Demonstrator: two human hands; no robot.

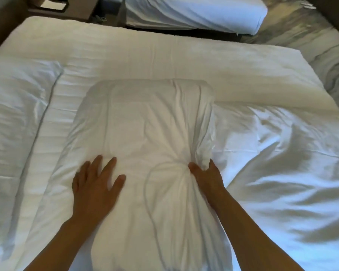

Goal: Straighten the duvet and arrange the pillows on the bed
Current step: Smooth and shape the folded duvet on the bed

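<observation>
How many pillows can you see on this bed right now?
2. One pillow lies mid-bed under both hands: the left hand is pressing flat, the right hand is gripping its cover. A second pillow lies at the left edge. Others may be outside the frame.

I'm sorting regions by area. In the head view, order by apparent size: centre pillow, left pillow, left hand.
1. centre pillow
2. left pillow, partly cut off by the frame, so unsure
3. left hand

A hotel-like bedroom: 2 white-sheeted beds (164,55) side by side, a dark nightstand (67,14) between them
</observation>
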